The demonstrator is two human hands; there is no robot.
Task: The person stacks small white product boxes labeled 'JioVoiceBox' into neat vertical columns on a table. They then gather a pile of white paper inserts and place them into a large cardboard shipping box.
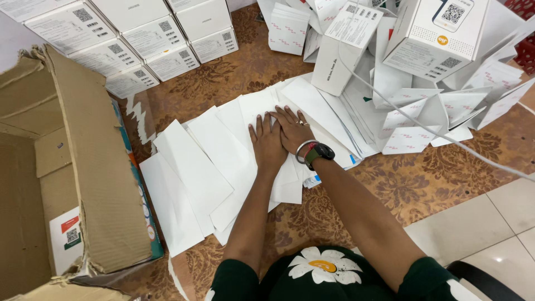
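White labelled boxes [139, 42] stacked top left, tumbled white cartons [434, 39] top right, brown cardboard box [67, 167] left.

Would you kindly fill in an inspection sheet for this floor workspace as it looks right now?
Surface: brown patterned carpet, with pale floor tiles at the right.
Job's things: flat white card sheets fanned out overlapping on the carpet.
Clutter: heap of white flat-packed boxes at upper right; rows of closed white boxes at upper left; torn open cardboard carton at left.
Hands: left hand and right hand lie flat, side by side and partly overlapping, on the sheets; watch and bangle on the right wrist.
Cables: one pale cable runs across the heap to the right edge.
Surroundings: nothing seen.
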